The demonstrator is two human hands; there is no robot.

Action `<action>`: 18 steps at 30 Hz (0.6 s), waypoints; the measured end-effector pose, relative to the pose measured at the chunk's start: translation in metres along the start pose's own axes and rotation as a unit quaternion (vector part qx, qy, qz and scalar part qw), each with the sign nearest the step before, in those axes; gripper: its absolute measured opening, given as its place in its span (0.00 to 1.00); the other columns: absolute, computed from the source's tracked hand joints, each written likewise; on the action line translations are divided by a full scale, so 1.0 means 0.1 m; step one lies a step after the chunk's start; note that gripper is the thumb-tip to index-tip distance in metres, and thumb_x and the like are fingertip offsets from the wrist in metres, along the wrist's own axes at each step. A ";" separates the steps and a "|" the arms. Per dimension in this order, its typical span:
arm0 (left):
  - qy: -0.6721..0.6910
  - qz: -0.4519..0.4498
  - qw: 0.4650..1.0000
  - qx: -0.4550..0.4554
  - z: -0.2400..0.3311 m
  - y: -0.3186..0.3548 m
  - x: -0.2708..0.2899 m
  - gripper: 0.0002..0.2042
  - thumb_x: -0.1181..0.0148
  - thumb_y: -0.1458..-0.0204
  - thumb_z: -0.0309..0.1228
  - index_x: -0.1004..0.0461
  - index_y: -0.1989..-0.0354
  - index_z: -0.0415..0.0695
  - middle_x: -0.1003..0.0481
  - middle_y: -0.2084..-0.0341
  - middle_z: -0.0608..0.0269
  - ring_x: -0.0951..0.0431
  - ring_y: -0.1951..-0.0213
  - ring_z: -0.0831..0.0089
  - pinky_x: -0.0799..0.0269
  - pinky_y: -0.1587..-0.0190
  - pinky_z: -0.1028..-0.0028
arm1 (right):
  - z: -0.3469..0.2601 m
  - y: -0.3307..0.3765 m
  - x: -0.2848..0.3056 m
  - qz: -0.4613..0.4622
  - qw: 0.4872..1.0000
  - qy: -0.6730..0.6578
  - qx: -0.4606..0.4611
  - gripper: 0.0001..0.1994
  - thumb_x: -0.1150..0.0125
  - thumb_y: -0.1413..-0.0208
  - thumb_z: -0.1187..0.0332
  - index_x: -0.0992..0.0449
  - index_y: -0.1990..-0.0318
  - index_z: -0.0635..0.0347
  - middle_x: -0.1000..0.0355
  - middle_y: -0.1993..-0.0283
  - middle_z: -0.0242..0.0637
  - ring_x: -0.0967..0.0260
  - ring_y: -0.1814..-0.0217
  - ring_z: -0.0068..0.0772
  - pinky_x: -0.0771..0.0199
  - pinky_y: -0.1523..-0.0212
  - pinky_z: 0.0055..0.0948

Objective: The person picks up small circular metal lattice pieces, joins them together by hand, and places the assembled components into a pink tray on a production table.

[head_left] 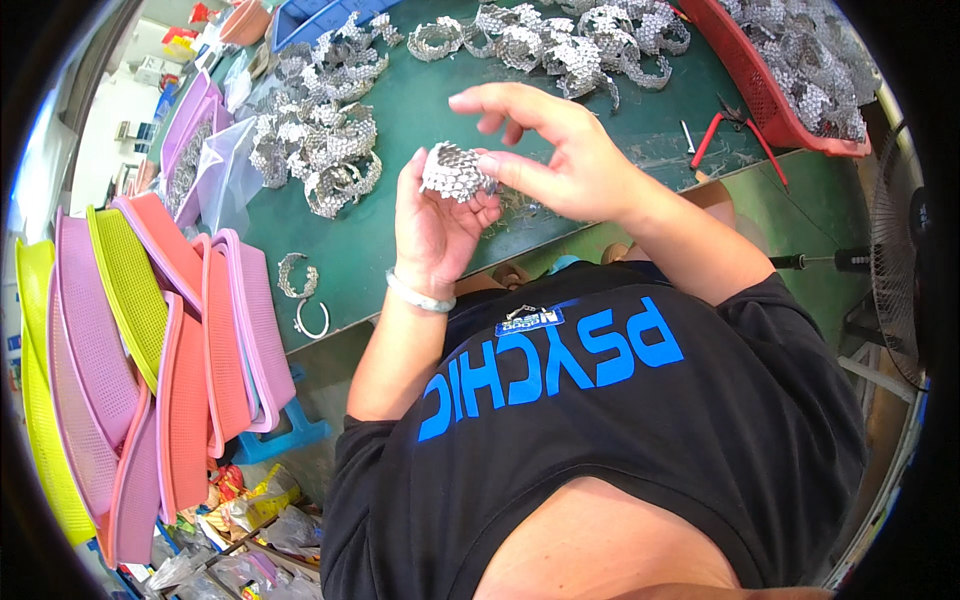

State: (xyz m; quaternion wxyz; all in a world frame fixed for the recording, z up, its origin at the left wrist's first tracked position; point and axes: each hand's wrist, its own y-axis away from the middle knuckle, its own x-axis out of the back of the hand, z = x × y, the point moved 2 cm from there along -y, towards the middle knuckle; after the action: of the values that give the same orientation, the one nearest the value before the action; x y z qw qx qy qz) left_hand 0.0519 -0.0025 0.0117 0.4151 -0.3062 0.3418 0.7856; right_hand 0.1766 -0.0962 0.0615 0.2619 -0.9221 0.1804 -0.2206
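Observation:
My left hand (441, 222) is closed around a silver cuff bracelet (455, 175) with a scaly, leaf-like surface, held just over the near edge of the green table. A pale bangle circles that wrist. My right hand (565, 150) is beside it with fingers spread; its thumb tip reaches the bracelet's right side, and whether it presses on it I cannot tell. More scaly silver bracelets lie in a heap (325, 140) to the left of my hands and in another heap (570, 45) beyond them.
Red-handled pliers (740, 125) lie at the table's right, near a red basket (730, 65) full of silver pieces. A single bracelet (297, 275) and a white ring (312, 320) are by the left edge. Coloured plastic baskets (185, 390) stack at left; a fan (895, 255) stands at right.

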 end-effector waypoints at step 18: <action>-0.276 0.100 0.947 -0.133 0.08 0.04 0.03 0.25 0.58 0.45 0.48 0.38 0.51 0.37 0.31 0.76 0.66 0.34 0.76 0.82 0.39 0.72 0.83 | 0.40 0.07 -0.12 -0.011 0.908 -0.330 -0.259 0.22 0.44 0.47 0.68 0.39 0.46 0.63 0.32 0.56 0.35 0.35 0.56 0.21 0.33 0.57 0.21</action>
State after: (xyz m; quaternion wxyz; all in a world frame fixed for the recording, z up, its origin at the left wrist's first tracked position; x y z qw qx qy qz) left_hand 0.0454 0.0032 0.0150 0.3677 -0.0944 0.1349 0.9152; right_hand 0.1850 -0.0801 0.0238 0.0564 -0.9795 0.1243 0.1481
